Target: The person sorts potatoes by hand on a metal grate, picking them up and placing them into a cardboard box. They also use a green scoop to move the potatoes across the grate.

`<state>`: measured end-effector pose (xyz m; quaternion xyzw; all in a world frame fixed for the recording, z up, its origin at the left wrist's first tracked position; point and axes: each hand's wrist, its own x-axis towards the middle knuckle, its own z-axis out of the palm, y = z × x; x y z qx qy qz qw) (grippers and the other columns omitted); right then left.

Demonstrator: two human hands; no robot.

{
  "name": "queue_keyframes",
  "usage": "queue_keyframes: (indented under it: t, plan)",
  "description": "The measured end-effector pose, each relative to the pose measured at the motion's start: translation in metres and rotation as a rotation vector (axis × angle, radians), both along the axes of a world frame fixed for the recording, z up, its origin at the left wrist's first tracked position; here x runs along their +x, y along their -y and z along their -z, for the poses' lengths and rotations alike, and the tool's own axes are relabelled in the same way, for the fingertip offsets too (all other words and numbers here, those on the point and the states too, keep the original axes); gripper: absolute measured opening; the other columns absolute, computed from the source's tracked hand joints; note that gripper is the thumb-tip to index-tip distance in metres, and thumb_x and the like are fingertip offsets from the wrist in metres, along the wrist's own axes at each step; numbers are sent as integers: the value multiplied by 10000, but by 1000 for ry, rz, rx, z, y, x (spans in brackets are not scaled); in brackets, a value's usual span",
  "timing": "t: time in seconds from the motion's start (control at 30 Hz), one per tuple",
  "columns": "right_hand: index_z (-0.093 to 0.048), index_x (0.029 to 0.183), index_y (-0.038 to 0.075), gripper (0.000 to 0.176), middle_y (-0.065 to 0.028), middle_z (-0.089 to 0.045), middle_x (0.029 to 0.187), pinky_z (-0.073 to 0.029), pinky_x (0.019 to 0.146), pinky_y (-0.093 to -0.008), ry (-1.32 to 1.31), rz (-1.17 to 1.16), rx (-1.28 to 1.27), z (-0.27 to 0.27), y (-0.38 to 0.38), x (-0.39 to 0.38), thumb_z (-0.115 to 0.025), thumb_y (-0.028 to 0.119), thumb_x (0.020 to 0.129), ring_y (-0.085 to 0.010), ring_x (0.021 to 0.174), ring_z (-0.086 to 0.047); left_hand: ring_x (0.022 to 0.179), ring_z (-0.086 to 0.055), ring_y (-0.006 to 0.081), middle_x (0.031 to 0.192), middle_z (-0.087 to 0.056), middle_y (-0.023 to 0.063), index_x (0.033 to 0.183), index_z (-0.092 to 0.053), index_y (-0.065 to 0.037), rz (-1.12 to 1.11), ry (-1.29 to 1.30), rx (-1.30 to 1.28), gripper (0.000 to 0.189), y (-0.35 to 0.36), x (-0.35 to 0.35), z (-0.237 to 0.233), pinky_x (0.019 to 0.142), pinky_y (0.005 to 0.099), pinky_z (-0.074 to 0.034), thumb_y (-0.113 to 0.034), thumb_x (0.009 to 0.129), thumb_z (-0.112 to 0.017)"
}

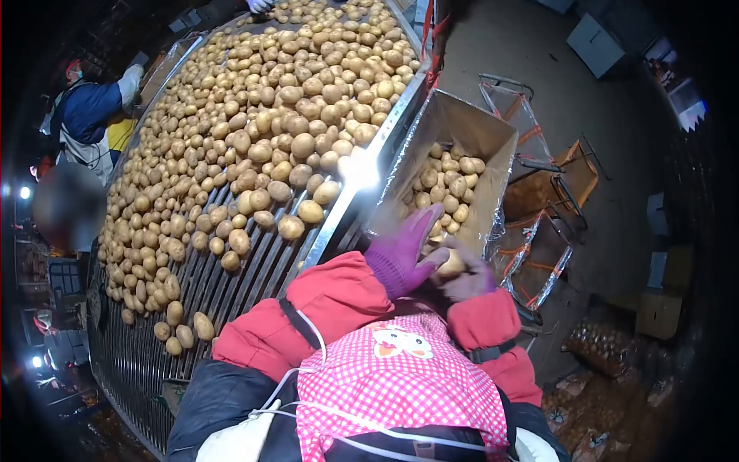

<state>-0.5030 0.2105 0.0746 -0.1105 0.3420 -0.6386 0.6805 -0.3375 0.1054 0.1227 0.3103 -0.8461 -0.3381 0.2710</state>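
My left hand [404, 250], in a purple glove, reaches over the near end of an open box [481, 127] with its fingers apart. Beside it, my right hand [468, 279], also gloved, is closed round a potato [451, 263]. Several potatoes [446, 181] lie inside the box, which has a shiny lining. To the left, a large heap of potatoes [269, 115] covers a slatted metal table [223, 289]. Whether my left fingers touch the held potato is unclear.
The table's metal edge [350, 189] runs between heap and box. Wire-framed carts [531, 254] stand right of the box. A co-worker [85, 115] is across the table, and another person's gloved hand [260, 5] shows at the top. Cartons [595, 46] stand farther right.
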Motion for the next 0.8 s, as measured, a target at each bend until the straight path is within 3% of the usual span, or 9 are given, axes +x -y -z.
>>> queue_keyframes:
  t: [0.07, 0.2, 0.3, 0.33, 0.4, 0.47, 0.53, 0.77, 0.8]
  plan:
    - [-591, 1065, 26, 310, -139, -611, 1021, -575, 645, -417, 110, 410, 290, -2, -21, -35, -600, 280, 887, -274, 906, -638, 1212, -547, 354, 1337, -531, 221, 1455, -338, -23, 23, 16, 116, 672, 13, 15, -14, 997, 384, -446, -290, 899, -605]
    - [-608, 971, 95, 165, -47, -579, 876, -383, 479, -271, 331, 480, 284, 29, -91, -152, -600, 237, 889, -180, 700, -543, 1134, -589, 276, 1277, -562, 207, 1389, -425, -12, -278, -203, 562, 534, 24, 69, 31, 959, 355, -456, -166, 904, -586]
    - [-554, 905, 129, 182, -48, -584, 789, -406, 412, -272, -67, 578, 560, 52, -150, -193, -561, 310, 910, -175, 610, -550, 1009, -637, 198, 1253, -578, 166, 1395, -426, -8, -410, -26, 187, 505, 30, 148, 47, 852, 310, -519, -279, 973, -487]
    - [-556, 905, 133, 207, -56, -589, 753, -405, 386, -287, -486, 646, 591, 99, -185, -203, -533, 337, 922, -184, 563, -550, 1009, -637, 202, 1253, -576, 158, 1392, -430, -9, -528, -80, 209, 492, 30, 166, 44, 856, 314, -517, -271, 978, -477]
    - [-583, 1005, 117, 245, -60, -611, 787, -474, 472, -301, -510, 402, 454, 155, -264, -236, -535, 346, 933, -182, 632, -589, 1009, -637, 206, 1257, -571, 143, 1387, -436, -10, -815, -395, 445, 466, 27, 200, 31, 867, 318, -512, -246, 985, -460]
    - [-585, 1001, 117, 252, -60, -612, 788, -474, 474, -300, -286, 716, 778, 154, -261, -216, -535, 354, 931, -182, 636, -589, 1057, -599, 192, 1260, -571, 130, 1302, -522, 31, -1087, -535, 401, 399, 23, 259, 42, 886, 303, -502, -108, 928, -542]
    - [-586, 997, 118, 258, -60, -612, 790, -475, 476, -299, -247, 796, 883, 155, -252, -204, -534, 362, 929, -182, 639, -589, 1048, -597, 196, 1220, -585, 138, 1327, -493, 35, -1160, -212, -41, 441, 10, 318, 39, 888, 298, -496, -108, 918, -571]
    - [-589, 983, 119, 282, -59, -613, 795, -477, 482, -294, -255, 747, 878, 160, -205, -176, -534, 389, 922, -181, 652, -589, 1290, -433, 356, 1398, -431, 220, 1465, -319, -44, -1268, 900, 126, 923, -143, 524, 63, 1071, 442, -363, -313, 729, -807]
    - [-590, 980, 120, 285, -59, -614, 796, -478, 483, -293, -256, 740, 871, 162, -199, -172, -533, 393, 921, -181, 654, -589, 1319, -405, 357, 1427, -399, 223, 1481, -284, -55, -1264, 799, 188, 991, -147, 519, 65, 1087, 440, -349, -321, 697, -828]
